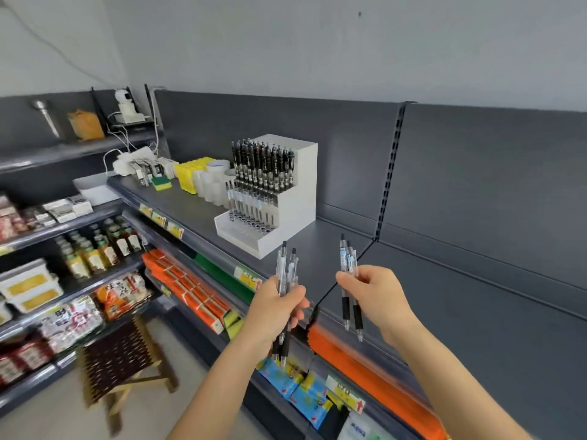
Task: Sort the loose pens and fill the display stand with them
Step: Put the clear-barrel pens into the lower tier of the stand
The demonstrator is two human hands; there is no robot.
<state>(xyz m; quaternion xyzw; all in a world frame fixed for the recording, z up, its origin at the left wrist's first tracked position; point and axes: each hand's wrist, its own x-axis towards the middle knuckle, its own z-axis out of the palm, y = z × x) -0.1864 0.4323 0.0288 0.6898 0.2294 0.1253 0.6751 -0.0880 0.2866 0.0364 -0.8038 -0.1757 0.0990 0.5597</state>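
A white stepped display stand [295, 198] stands on the dark top shelf, its upper rows packed with black pens [262, 166] and a lower row with clear pens [244, 201]; the front row of holes looks unfilled. My left hand [276, 309] grips a bunch of clear pens with black grips [286, 268], clicker ends up. My right hand [371, 293] holds a smaller bunch of the same pens [347, 262] upright. Both hands hover in front of the shelf edge, below and to the right of the stand.
Left of the stand sit tape rolls [212, 182], yellow packs [190, 173] and small boxes. The grey shelf [428, 281] runs on to the right. Lower shelves hold orange packs [187, 287], bottles and snacks. A wooden stool [124, 357] stands on the floor.
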